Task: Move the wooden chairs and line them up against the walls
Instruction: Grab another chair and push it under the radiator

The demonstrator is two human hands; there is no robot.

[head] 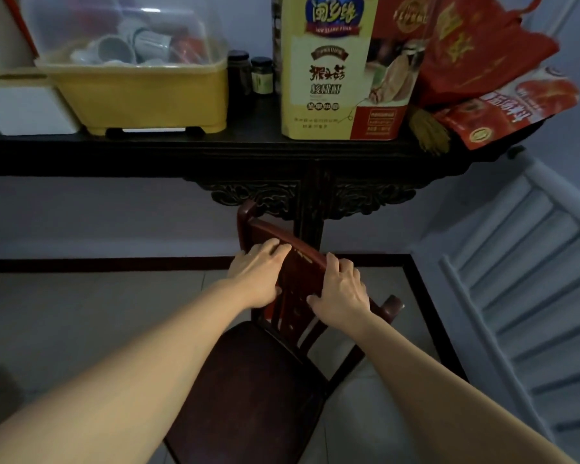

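Head view showed us gripping the wooden chair (248, 373) by its top rail, our left hand (260, 274) and right hand (340, 291) both curled over it. The chair stood angled on the floor, its back near the leg of the dark carved table (215, 155) by the wall (98, 212). We judged the chief risk was knocking that leg, since the table carried a tall yellow tin (345, 68) and a yellow dish rack (141, 92) that a jolt might topple. Its skew also left it not yet squared to the wall.
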